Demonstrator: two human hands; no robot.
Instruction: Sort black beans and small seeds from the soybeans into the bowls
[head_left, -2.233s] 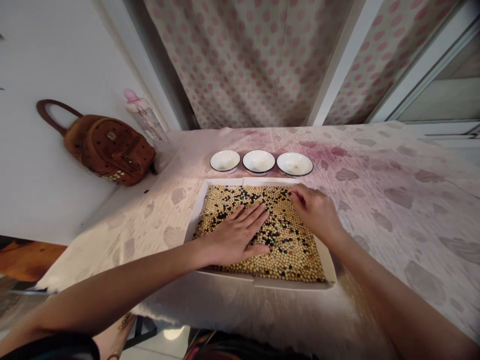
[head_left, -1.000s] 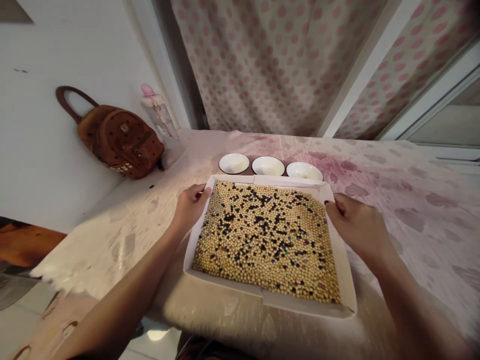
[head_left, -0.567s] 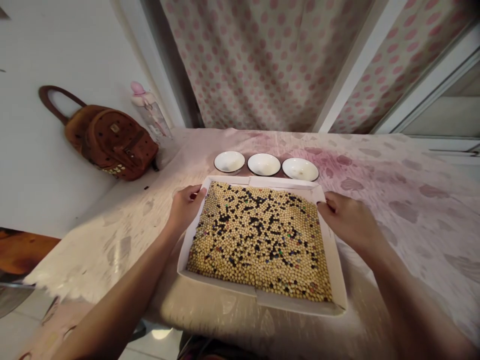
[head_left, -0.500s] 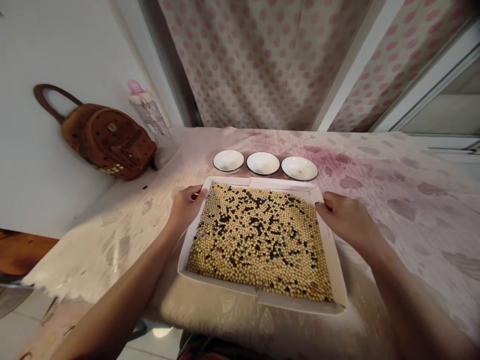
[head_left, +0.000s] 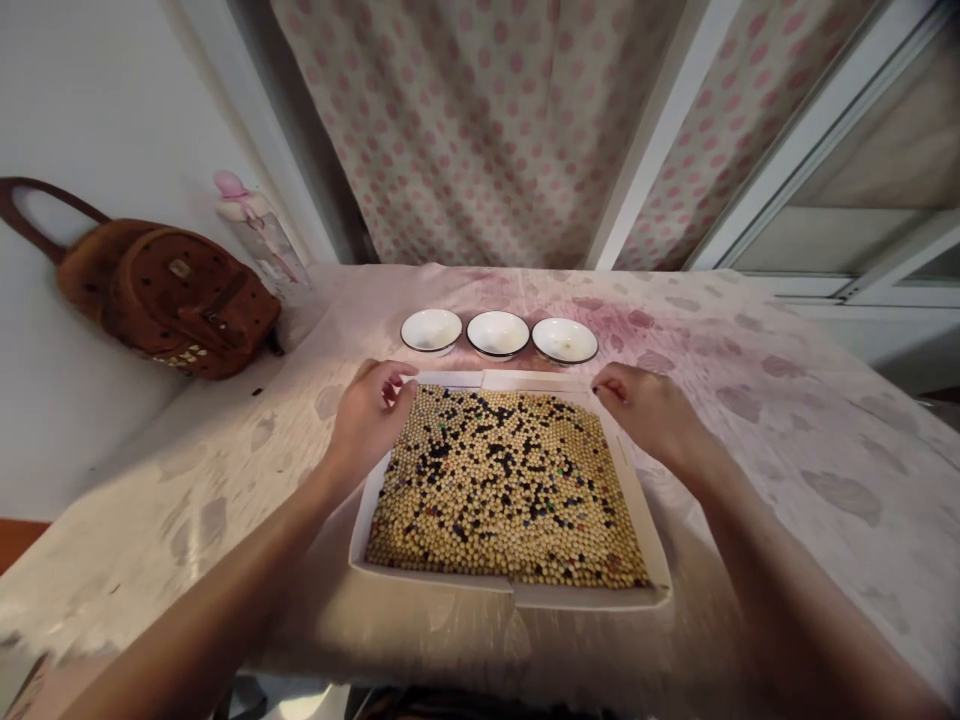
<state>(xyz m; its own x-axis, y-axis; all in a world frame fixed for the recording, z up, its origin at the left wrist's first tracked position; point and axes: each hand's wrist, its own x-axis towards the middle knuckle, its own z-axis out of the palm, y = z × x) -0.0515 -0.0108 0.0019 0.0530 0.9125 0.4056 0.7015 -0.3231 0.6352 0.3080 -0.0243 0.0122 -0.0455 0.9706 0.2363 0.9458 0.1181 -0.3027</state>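
A shallow white cardboard box [head_left: 651, 545] sits on the table in front of me, filled with small beads [head_left: 495, 490]. Most beads are pale yellow, with dark blue or black ones scattered among them and a few red and green. My left hand [head_left: 371, 415] grips the box's far left corner, its thumb by the inner edge and fingers curled at the rim. At the far right corner, my right hand [head_left: 649, 415] pinches the rim with bent fingers. Just beyond the box stand three white dark-rimmed bowls [head_left: 498, 333] in a row.
A patterned cloth [head_left: 750, 470] covers the table. To the left, a brown backpack [head_left: 187, 300] leans by the wall, with a pink-capped bottle [head_left: 259, 225] behind it. A small dark bit [head_left: 256, 392] lies near the backpack. Behind hangs a dotted curtain [head_left: 480, 130].
My view has shifted right, so the backpack, bottle and bowls appear further left. Both hands have moved up to the box's far corners. The box stays in front of me.
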